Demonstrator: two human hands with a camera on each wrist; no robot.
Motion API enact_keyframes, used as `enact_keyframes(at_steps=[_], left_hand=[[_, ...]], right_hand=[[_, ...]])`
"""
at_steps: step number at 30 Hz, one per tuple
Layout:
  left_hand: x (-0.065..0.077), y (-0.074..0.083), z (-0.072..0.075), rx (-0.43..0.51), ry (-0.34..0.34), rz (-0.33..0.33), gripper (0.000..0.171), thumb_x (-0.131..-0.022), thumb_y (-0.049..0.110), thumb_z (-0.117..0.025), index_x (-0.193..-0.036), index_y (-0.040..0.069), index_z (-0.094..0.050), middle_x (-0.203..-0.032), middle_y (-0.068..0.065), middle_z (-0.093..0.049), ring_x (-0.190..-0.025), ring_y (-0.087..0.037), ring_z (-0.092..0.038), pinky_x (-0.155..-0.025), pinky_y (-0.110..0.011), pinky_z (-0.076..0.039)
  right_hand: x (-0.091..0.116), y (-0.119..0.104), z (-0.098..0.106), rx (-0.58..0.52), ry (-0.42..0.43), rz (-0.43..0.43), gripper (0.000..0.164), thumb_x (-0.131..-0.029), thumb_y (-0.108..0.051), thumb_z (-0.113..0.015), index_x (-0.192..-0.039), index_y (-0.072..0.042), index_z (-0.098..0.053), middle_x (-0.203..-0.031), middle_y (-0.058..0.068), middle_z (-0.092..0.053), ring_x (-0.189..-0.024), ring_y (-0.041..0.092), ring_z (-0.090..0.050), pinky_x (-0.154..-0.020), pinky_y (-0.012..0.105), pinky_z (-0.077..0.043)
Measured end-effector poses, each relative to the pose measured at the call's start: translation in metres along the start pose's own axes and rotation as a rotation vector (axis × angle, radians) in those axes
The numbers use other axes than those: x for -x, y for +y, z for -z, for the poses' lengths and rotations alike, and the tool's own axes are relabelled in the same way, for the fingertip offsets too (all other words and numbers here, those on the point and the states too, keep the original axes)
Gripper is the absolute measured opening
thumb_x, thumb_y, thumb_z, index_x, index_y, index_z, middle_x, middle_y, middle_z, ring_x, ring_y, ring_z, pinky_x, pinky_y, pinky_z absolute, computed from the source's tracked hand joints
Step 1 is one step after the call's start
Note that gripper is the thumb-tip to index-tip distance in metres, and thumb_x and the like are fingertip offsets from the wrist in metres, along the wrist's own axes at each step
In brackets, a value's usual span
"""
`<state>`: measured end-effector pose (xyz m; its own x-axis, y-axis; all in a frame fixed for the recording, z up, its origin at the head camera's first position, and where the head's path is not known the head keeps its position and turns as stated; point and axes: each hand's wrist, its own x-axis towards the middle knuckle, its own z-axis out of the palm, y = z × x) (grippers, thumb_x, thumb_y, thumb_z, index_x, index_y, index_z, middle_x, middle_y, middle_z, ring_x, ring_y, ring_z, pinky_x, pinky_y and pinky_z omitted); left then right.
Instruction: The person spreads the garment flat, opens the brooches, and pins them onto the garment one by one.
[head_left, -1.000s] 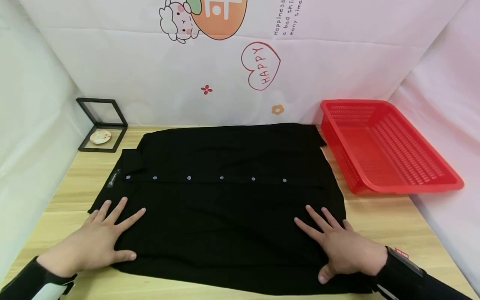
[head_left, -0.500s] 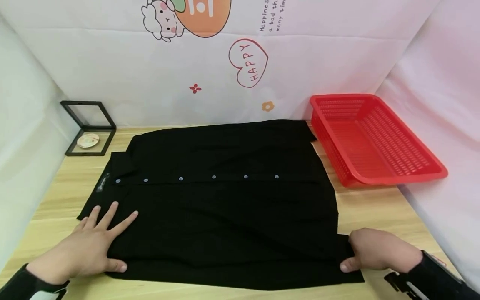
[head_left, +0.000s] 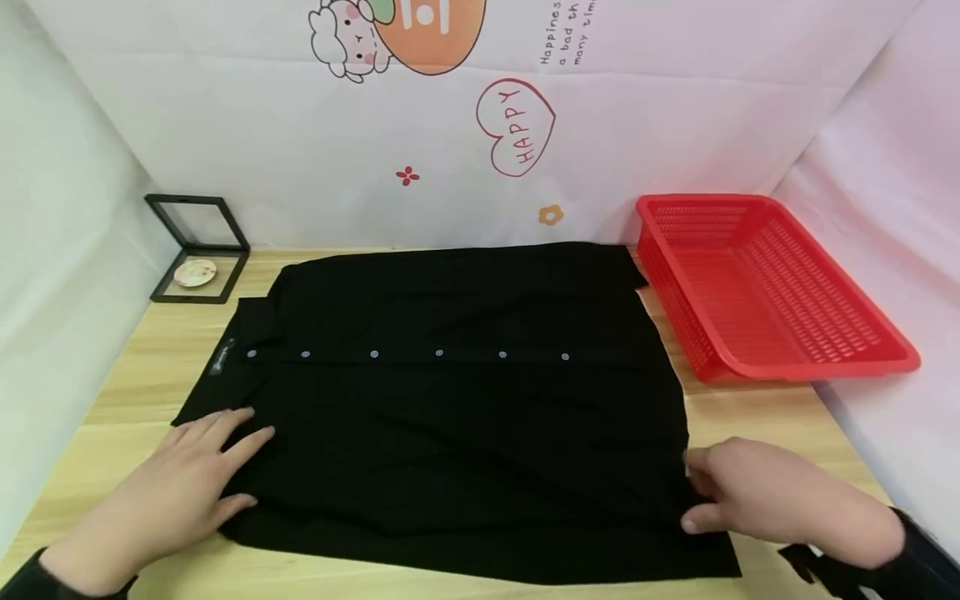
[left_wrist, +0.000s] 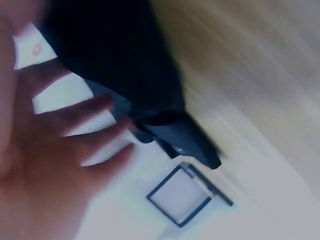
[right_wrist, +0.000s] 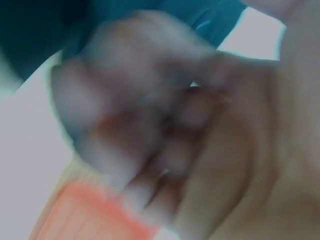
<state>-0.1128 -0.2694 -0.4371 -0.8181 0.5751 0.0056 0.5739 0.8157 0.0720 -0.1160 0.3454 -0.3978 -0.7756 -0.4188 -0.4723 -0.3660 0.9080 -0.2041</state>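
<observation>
A black button-up shirt (head_left: 450, 450) lies spread on the wooden table, collar to the left and its row of pale buttons running across. Over the shoulder side at the near left, my left hand (head_left: 191, 467) has its fingers loosely extended, fingertips at the cloth. The left wrist view shows those fingers apart, with the shirt (left_wrist: 115, 55) beyond them. At the near right edge, near the hem corner, my right hand (head_left: 765, 492) has its fingers curled at the cloth, thumb on top. Its curled fingers are blurred in the right wrist view, dark cloth (right_wrist: 30, 40) beside them.
A red plastic basket (head_left: 720, 325) stands at the back right, near the shirt's far hem. At the back left is an open black display frame (head_left: 238, 271) with a small round pale item (head_left: 195, 272). White printed cloth (head_left: 300, 167) walls off the table's back.
My right hand has gone from lying spread on the shirt to curling its fingers at the near right edge. My left hand's fingers have drawn closer together. The head view shifted slightly.
</observation>
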Motion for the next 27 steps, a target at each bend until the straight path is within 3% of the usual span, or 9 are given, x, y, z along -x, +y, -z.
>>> enact_keyframes(at_steps=[3,7,10,14,18,21,23,25,27], left_hand=[[0.001,0.005,0.002,-0.081,0.169,-0.159,0.028,-0.097,0.038,-0.064,-0.104,0.011,-0.068,-0.101,-0.005,-0.056,-0.086,-0.023,-0.054,-0.07,-0.041,-0.043],[0.002,0.007,-0.002,-0.126,0.251,-0.237,0.063,-0.107,0.034,-0.007,-0.083,0.013,-0.062,-0.081,0.007,-0.043,-0.07,-0.014,-0.038,-0.06,-0.032,-0.03],[0.007,0.007,-0.005,-0.156,0.274,-0.245,0.072,-0.109,0.032,-0.005,-0.079,0.009,-0.066,-0.079,0.006,-0.045,-0.069,-0.014,-0.038,-0.06,-0.032,-0.03],[0.015,0.004,-0.01,-0.171,0.27,-0.245,0.077,-0.11,0.03,-0.003,-0.08,0.008,-0.07,-0.079,0.006,-0.046,-0.069,-0.014,-0.039,-0.06,-0.032,-0.032],[0.015,0.003,-0.01,-0.164,0.25,-0.248,0.056,-0.106,0.023,-0.018,-0.073,0.014,-0.063,-0.076,0.009,-0.04,-0.067,-0.013,-0.036,-0.06,-0.032,-0.031],[0.009,0.009,-0.001,-0.133,0.212,-0.255,0.025,-0.092,0.02,-0.048,-0.068,0.02,-0.054,-0.073,0.011,-0.035,-0.064,-0.011,-0.033,-0.058,-0.031,-0.028],[-0.001,0.019,0.007,-0.103,0.203,-0.263,0.021,-0.087,0.021,-0.061,-0.067,0.022,-0.054,-0.073,0.012,-0.038,-0.063,-0.01,-0.036,-0.058,-0.031,-0.029],[-0.014,0.035,0.014,-0.063,0.157,-0.261,0.01,-0.079,0.024,-0.074,-0.079,0.018,-0.067,-0.083,0.007,-0.054,-0.073,-0.013,-0.051,-0.062,-0.033,-0.039],[-0.026,0.053,0.017,-0.014,0.063,-0.23,0.026,-0.084,0.032,-0.076,-0.105,0.016,-0.075,-0.109,-0.004,-0.064,-0.095,-0.025,-0.061,-0.074,-0.043,-0.05]], right_hand=[[-0.009,-0.02,0.0,0.051,0.077,0.233,0.033,-0.078,-0.046,-0.082,-0.088,-0.027,-0.057,-0.075,-0.017,-0.043,-0.062,0.001,-0.041,-0.055,0.027,-0.04],[-0.025,-0.036,-0.008,0.157,0.026,0.289,0.026,-0.078,-0.033,-0.084,-0.094,-0.027,-0.065,-0.081,-0.016,-0.041,-0.066,0.004,-0.042,-0.059,0.031,-0.044],[-0.031,-0.035,-0.015,0.185,0.041,0.301,0.019,-0.081,-0.024,-0.082,-0.084,-0.029,-0.063,-0.076,-0.016,-0.041,-0.062,0.004,-0.042,-0.056,0.033,-0.042],[-0.029,-0.029,-0.02,0.152,0.089,0.317,0.031,-0.084,-0.014,-0.076,-0.074,-0.029,-0.05,-0.069,-0.016,-0.037,-0.057,0.003,-0.038,-0.051,0.029,-0.037],[-0.024,-0.025,-0.022,0.132,0.068,0.29,0.029,-0.084,-0.011,-0.074,-0.077,-0.027,-0.051,-0.069,-0.017,-0.038,-0.058,0.002,-0.04,-0.05,0.029,-0.039],[-0.024,-0.027,-0.018,0.108,0.01,0.282,0.024,-0.084,-0.016,-0.077,-0.08,-0.027,-0.056,-0.071,-0.018,-0.042,-0.06,0.001,-0.044,-0.051,0.031,-0.042],[-0.025,-0.034,-0.013,0.098,0.004,0.309,0.023,-0.084,-0.021,-0.078,-0.08,-0.028,-0.057,-0.073,-0.018,-0.043,-0.061,0.001,-0.044,-0.052,0.031,-0.042],[-0.03,-0.047,-0.007,0.112,0.047,0.353,0.019,-0.086,-0.028,-0.078,-0.085,-0.028,-0.059,-0.077,-0.018,-0.044,-0.063,0.001,-0.044,-0.054,0.03,-0.043],[-0.038,-0.064,-0.005,0.131,0.115,0.413,0.015,-0.09,-0.035,-0.074,-0.099,-0.026,-0.066,-0.09,-0.013,-0.055,-0.074,0.004,-0.053,-0.063,0.032,-0.049]])
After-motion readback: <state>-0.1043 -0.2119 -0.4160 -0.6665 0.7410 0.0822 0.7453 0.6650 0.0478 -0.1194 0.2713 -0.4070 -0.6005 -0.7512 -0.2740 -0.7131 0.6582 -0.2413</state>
